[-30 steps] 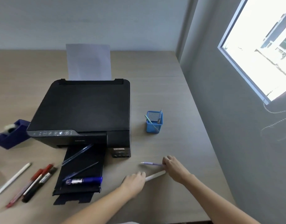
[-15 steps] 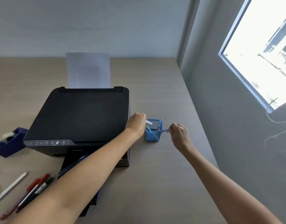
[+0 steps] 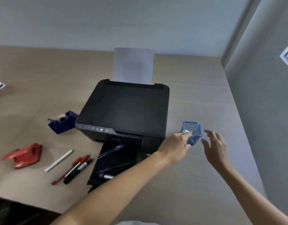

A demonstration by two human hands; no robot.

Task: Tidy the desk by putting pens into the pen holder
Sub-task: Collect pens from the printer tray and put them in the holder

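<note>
The blue mesh pen holder point(image 3: 193, 127) stands on the desk right of the printer, with several pens leaning inside. My left hand point(image 3: 175, 147) reaches to its front-left corner, fingertips against a white pen point(image 3: 187, 131) at the rim; blur hides whether I still grip it. My right hand point(image 3: 215, 146) hovers just right of the holder, fingers spread and empty. Loose on the desk at left lie a white pen point(image 3: 58, 160), red pens point(image 3: 78, 161) and a black marker point(image 3: 78, 171). Blue pens point(image 3: 111, 151) and a blue marker point(image 3: 106, 176) lie on the printer's output tray.
A black printer point(image 3: 127, 111) with a sheet of paper point(image 3: 134, 65) fills the middle of the desk. A blue tape dispenser point(image 3: 62, 121) and a red hole punch point(image 3: 23, 155) sit to its left. The desk's front edge runs along the lower left; a wall borders the right.
Both hands carried pens from the desk front to the holder. My right hand has let go of the purple pen and opened. The view has swung left, showing the hole punch.
</note>
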